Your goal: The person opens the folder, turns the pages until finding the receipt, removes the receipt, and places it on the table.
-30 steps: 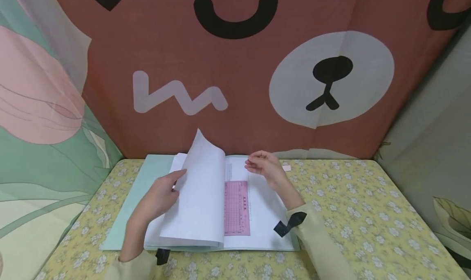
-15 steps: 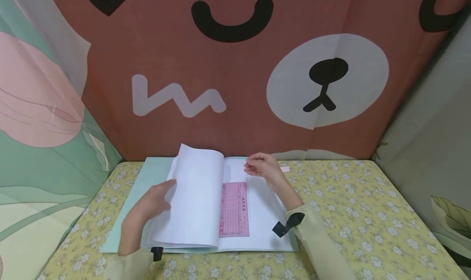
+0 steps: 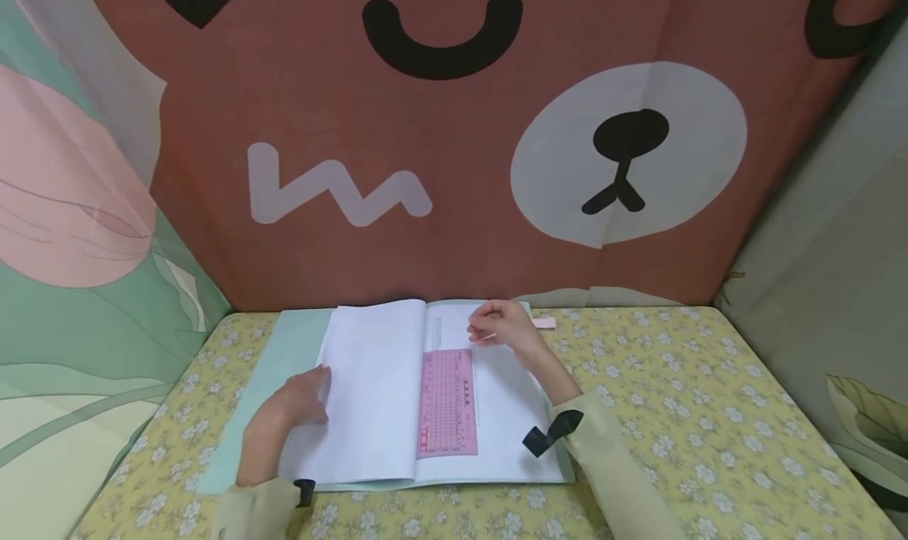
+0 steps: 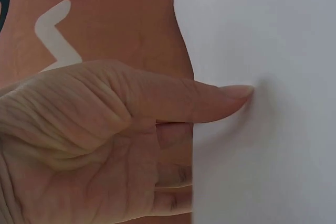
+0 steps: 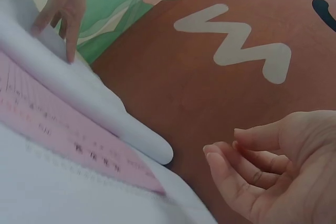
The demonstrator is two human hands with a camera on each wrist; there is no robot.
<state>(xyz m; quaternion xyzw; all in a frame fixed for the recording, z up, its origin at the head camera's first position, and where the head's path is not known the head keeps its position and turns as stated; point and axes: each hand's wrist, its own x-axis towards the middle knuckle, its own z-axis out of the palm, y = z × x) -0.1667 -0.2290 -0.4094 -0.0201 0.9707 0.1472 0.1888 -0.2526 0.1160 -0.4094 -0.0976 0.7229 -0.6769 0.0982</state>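
A booklet of white pages in a mint-green cover (image 3: 266,366) lies spread on the table. My left hand (image 3: 289,406) holds the outer edge of the left white page (image 3: 372,390); in the left wrist view its thumb (image 4: 210,100) lies across the sheet and the other fingers pass behind it. Over the upper part of the right page (image 3: 511,414) hovers my right hand (image 3: 507,329), loosely curled, with nothing in its fingers in the right wrist view. A pink printed form (image 3: 449,402) lies on the right page beside the spine, part of it under the curve of the turned page.
A yellow flowered cloth (image 3: 674,414) covers the table. Behind it rises a reddish-brown curtain (image 3: 468,264) with a bear face, and patterned cloths hang at both sides. A small pale pink tab (image 3: 545,323) sits just right of the booklet's top corner.
The raised left page has come down onto the left side, its top corner dropping. My left hand has moved left and down with it. My right hand has stayed nearly in place.
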